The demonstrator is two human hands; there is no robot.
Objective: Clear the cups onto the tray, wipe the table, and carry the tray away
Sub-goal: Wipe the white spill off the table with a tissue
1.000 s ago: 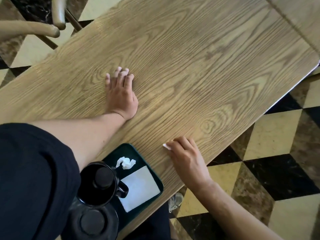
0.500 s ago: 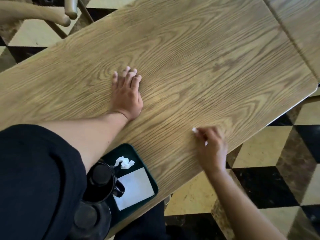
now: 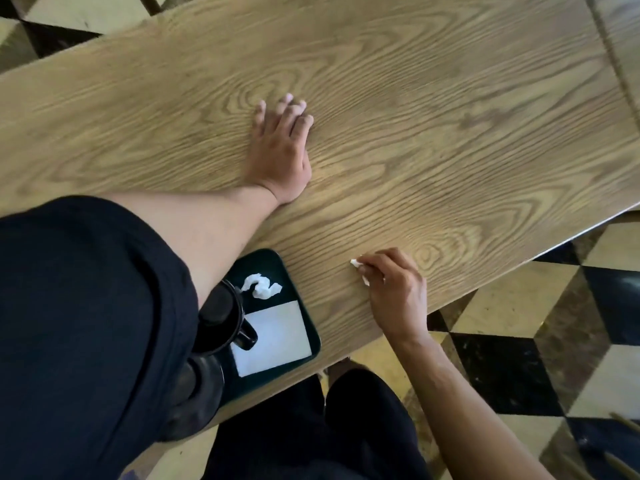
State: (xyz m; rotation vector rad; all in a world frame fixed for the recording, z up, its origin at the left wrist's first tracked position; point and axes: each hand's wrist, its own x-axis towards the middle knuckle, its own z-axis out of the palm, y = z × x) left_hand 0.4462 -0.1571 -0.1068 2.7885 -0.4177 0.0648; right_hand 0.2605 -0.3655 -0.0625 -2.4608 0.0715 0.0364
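My left hand (image 3: 281, 150) lies flat, palm down, on the wooden table (image 3: 415, 116), holding nothing. Near the table's front edge my right hand (image 3: 394, 289) presses a small white tissue (image 3: 356, 265) against the wood, fingers closed on it. A dark green tray (image 3: 308, 323) sits at the front edge under my left arm. On it stand two black cups (image 3: 225, 320), partly hidden by my sleeve, a crumpled white tissue (image 3: 261, 285) and a flat white napkin (image 3: 273, 337).
A seam at the far right marks a second wooden table (image 3: 627, 36). Checkered black, tan and brown floor tiles (image 3: 519, 358) surround the table. My dark clothing fills the lower left and bottom centre.
My right hand slid the tissue rightward along the front of the table, then came back left. The left hand stayed flat in place. The view shifted slightly.
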